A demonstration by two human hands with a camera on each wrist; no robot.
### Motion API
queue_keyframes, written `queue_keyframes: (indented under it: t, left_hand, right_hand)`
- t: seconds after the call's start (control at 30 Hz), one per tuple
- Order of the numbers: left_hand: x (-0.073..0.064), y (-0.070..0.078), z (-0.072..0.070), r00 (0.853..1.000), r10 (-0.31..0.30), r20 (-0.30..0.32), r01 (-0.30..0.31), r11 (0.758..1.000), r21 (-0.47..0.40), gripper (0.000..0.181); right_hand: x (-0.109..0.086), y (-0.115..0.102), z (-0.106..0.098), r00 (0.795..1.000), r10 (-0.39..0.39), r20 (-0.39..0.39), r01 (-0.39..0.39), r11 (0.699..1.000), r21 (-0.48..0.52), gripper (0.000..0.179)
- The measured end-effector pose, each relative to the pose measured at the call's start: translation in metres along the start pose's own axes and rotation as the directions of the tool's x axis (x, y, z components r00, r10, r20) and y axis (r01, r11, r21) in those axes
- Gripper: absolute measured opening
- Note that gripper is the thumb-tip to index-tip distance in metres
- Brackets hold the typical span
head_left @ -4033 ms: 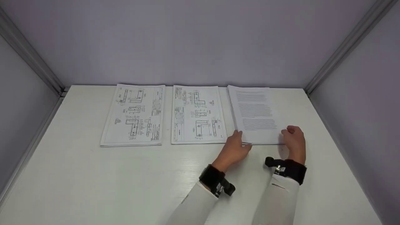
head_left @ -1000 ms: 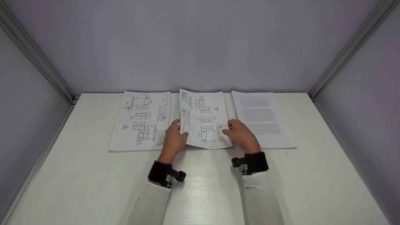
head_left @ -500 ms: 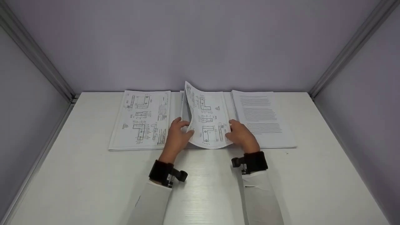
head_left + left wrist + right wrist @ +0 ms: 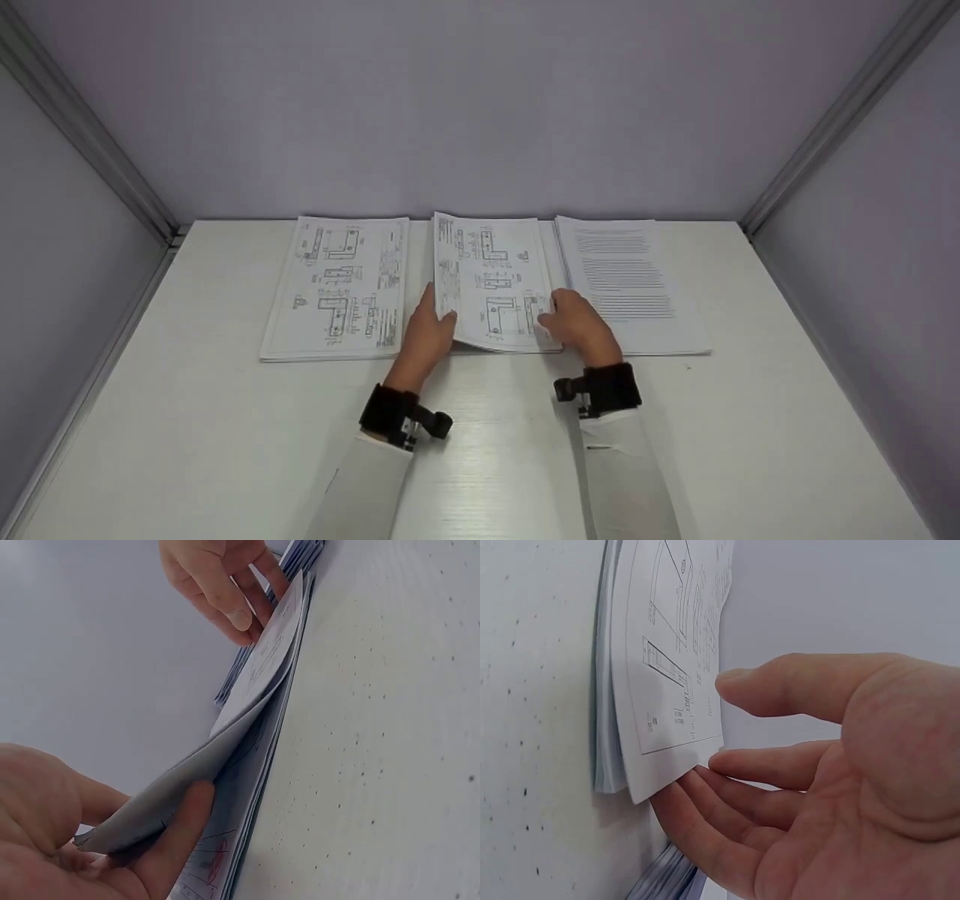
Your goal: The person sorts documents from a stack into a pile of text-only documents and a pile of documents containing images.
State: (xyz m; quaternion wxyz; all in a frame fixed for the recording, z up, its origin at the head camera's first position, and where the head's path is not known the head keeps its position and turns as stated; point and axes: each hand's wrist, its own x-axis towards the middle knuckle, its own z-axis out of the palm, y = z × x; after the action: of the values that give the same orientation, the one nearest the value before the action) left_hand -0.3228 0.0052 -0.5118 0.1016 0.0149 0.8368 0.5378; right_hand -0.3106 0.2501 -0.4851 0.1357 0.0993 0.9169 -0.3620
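Observation:
Three paper stacks lie in a row along the table's back edge. On the middle stack, the top sheet [image 4: 499, 262] carries a printed technical drawing and has its near left part raised. My left hand [image 4: 427, 330] holds this sheet by its left edge, with a finger [image 4: 184, 829] beneath it and a gap showing above the papers below. At the near right corner is my right hand [image 4: 581, 322]; its fingers [image 4: 705, 821] reach behind the sheet's edge while the thumb [image 4: 769, 690] stands off the printed face.
To the left lies another stack of drawings [image 4: 337, 285]. A stack of text pages [image 4: 630, 285] lies to the right, close beside my right hand. Grey panels enclose the white table [image 4: 480, 465] at the back and sides.
Both hands have come from the right stack to the middle one. Half a second ago the top sheet's left side bowed up high; now it has sunk lower, its near edge still raised.

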Motion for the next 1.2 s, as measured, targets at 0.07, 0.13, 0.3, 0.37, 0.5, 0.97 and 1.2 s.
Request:
queue_keyframes:
  t: [0.07, 0.13, 0.3, 0.37, 0.5, 0.97, 1.2]
  left_hand:
    - [0.000, -0.001, 0.000, 1.000, -0.009, 0.021, 0.010, 1.000, -0.020, 0.071]
    - [0.000, -0.002, 0.001, 0.999, -0.010, 0.032, 0.012, 0.999, -0.046, 0.070]
    - [-0.001, -0.003, 0.001, 0.995, -0.055, 0.082, 0.071, 0.978, -0.197, 0.070]
    - [0.000, -0.003, 0.001, 0.993, -0.072, 0.091, 0.091, 0.971, -0.222, 0.069]
    - [0.001, -0.003, -0.001, 0.991, -0.094, 0.090, 0.114, 0.961, -0.253, 0.065]
    - [0.000, -0.001, -0.009, 0.986, -0.096, 0.134, 0.145, 0.893, -0.426, 0.061]
    - [0.000, -0.001, -0.009, 0.979, -0.112, 0.170, 0.176, 0.887, -0.428, 0.072]
  right_hand:
    - [-0.001, -0.001, 0.000, 1.000, 0.001, 0.001, -0.001, 1.000, -0.007, 0.025]
    - [-0.002, -0.003, 0.000, 1.000, 0.009, 0.002, -0.009, 1.000, -0.011, 0.030]
    - [-0.006, -0.006, -0.002, 1.000, 0.024, 0.003, -0.024, 1.000, -0.012, 0.040]
    - [-0.007, -0.006, -0.003, 1.000, 0.021, -0.004, -0.021, 1.000, -0.019, 0.041]
    - [-0.005, -0.006, -0.003, 0.999, 0.035, -0.008, -0.035, 0.999, 0.021, 0.042]
    - [-0.001, -0.004, -0.005, 0.997, 0.048, -0.057, -0.041, 0.993, 0.109, 0.060]
    - [0.002, -0.005, -0.002, 0.996, 0.051, -0.067, -0.044, 0.994, 0.103, 0.057]
